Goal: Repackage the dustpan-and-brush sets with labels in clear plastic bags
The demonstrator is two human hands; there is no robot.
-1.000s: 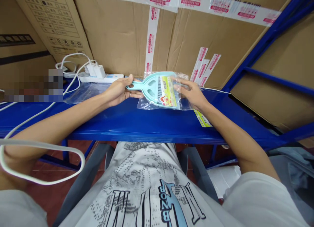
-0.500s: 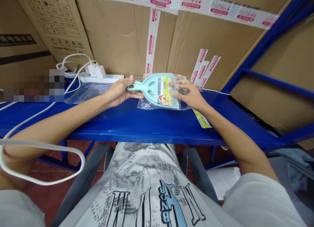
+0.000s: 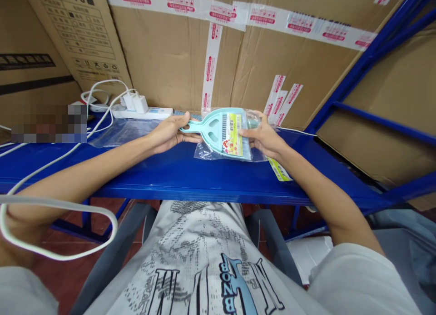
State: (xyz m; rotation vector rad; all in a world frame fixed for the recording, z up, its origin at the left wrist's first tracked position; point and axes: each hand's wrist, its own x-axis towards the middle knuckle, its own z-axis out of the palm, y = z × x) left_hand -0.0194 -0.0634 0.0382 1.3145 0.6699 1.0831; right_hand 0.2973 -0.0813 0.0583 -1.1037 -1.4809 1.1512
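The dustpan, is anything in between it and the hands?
Yes, the clear bag is between the right hand and the dustpan. Nothing visible is between the left hand and the handle.

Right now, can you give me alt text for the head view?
Left hand grips a light-blue dustpan by the handle; right hand holds the clear bag around its wide end, over a blue table. A white power strip lies beyond.

A hand could slide along the front of the blue table, between the left arm and the right arm. The big brown box is a wall at the back. White cords and a white power strip get in the way on the left. Blue bars block part of the right side.
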